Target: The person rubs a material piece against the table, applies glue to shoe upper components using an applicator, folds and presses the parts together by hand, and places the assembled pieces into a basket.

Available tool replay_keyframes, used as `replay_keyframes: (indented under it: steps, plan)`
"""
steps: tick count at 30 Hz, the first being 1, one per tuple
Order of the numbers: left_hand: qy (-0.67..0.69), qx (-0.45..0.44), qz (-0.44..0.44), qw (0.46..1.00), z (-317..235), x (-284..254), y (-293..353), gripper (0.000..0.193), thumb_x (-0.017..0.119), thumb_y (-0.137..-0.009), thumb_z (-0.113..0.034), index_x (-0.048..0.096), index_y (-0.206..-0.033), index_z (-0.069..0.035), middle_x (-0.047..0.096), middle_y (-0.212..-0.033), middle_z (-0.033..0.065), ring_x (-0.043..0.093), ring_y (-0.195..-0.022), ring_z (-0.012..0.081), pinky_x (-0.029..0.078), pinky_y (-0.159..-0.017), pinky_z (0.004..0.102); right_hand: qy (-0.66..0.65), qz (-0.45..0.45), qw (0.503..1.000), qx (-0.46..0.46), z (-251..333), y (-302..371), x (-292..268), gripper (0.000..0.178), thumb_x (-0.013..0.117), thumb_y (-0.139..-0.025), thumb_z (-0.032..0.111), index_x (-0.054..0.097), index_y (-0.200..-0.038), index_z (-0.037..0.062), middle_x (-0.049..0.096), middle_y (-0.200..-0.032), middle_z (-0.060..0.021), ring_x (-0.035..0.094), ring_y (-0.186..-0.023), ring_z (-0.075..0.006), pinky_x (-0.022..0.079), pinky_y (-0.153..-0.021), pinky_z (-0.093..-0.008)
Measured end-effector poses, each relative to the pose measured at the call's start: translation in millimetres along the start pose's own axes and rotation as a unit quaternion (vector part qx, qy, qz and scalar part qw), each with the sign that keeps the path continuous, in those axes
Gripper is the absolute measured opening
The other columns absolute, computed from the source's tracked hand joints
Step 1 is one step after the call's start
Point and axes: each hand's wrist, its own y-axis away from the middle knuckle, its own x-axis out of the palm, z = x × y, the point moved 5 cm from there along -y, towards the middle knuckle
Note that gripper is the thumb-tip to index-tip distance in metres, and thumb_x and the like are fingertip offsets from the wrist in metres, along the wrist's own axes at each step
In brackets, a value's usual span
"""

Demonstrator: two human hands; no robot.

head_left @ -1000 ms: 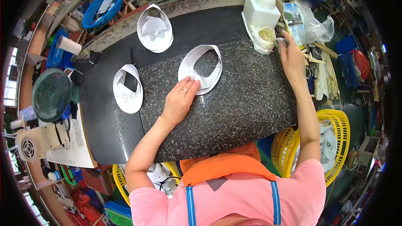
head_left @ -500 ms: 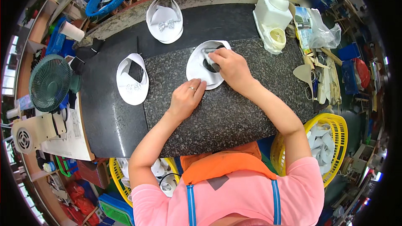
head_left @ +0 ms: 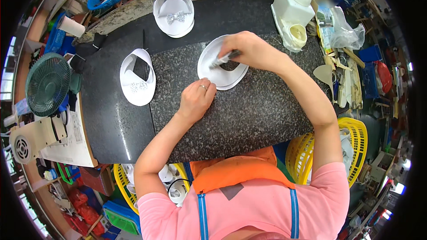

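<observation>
"While the right hand point(head_left: 247, 50) pinches a brush point(head_left: 226, 58) in its fingers, where's the white piece point(head_left: 219, 78)?"

"Mid-frame, on the bench point(head_left: 249, 115). The left hand point(head_left: 196, 100), fingers bunched, touches its lower-left edge; whether it pinches, I can't tell."

"The risk?"

"Should that hold slip, the piece could skid under the brush."

Since a second ago, the right hand point(head_left: 251, 50) has left the small round cream-coloured pot point(head_left: 297, 35) toward 2 o'clock; its blurred, dark-handled brush-like tool point(head_left: 232, 55) is now at the 9 o'clock side of the white ring-shaped piece point(head_left: 205, 58). That piece appears turned clockwise. The left hand point(head_left: 195, 100), earlier flatter across its 7 o'clock edge, has curled its fingers there.
</observation>
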Motion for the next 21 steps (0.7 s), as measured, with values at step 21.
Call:
replay_keyframes:
  steps: [21]
  plan:
    - [-0.007, -0.021, 0.026, 0.999, 0.3, 1.4, -3.7, 0.017, 0.067, -0.077, -0.004, 0.064, -0.093, -0.004, 0.065, -0.099, 0.0095, 0.066, -0.087, 0.026, 0.054, -0.072, 0.0353, 0.142, 0.136, 0.98, 0.02, 4.9, 15.6, -12.8, 0.025, 0.072, -0.065, -0.006, 0.075, -0.089, 0.0013, 0.07, -0.095, -0.0125, 0.068, -0.093, -0.0324, 0.055, -0.08, -0.0404]
